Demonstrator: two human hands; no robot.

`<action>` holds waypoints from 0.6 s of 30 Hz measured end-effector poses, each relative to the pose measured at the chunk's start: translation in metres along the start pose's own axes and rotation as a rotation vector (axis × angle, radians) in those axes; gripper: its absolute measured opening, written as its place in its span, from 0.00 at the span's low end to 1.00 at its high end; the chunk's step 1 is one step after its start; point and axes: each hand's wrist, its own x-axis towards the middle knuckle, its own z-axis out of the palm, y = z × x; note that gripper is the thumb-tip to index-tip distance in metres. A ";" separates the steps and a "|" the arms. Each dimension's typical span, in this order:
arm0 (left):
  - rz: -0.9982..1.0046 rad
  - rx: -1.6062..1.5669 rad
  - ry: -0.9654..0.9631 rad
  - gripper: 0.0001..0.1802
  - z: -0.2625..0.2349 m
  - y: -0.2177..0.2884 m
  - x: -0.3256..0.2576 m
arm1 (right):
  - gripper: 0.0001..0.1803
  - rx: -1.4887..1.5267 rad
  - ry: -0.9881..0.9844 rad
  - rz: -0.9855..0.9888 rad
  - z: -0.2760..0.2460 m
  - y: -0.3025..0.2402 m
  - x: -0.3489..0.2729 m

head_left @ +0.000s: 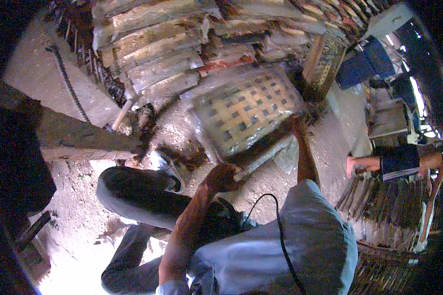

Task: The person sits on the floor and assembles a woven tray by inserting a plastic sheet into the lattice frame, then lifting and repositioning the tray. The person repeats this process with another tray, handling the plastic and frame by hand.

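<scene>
In front of me a rectangular woven panel, checkered in tan with dark gaps, is tilted up off the floor. Clear, shiny plastic covers its edges. My left hand is closed at its near left corner, where a pale strip runs off to the right along the near side. My right hand is at the panel's right edge with the fingers curled on it. Dim light and blur hide the fingertips of both hands.
Stacked flat brown pieces rise behind the panel. A wooden post stands at the back right, a thick beam lies left. Another person in dark shorts is at the right, beside more stacks. A black cable crosses my shirt.
</scene>
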 end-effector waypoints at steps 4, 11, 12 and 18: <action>0.184 -0.019 0.393 0.26 0.007 -0.025 -0.006 | 0.48 -0.052 -0.055 -0.025 0.022 -0.007 0.000; -0.164 0.007 0.212 0.26 -0.073 0.026 -0.049 | 0.41 0.117 0.083 -0.222 0.001 -0.043 -0.005; -0.124 -0.116 0.302 0.26 -0.081 0.021 -0.067 | 0.39 0.126 0.065 -0.232 -0.011 -0.053 0.000; -0.265 -0.109 0.938 0.16 -0.181 0.095 -0.207 | 0.28 0.542 -0.244 -0.449 -0.114 -0.141 0.006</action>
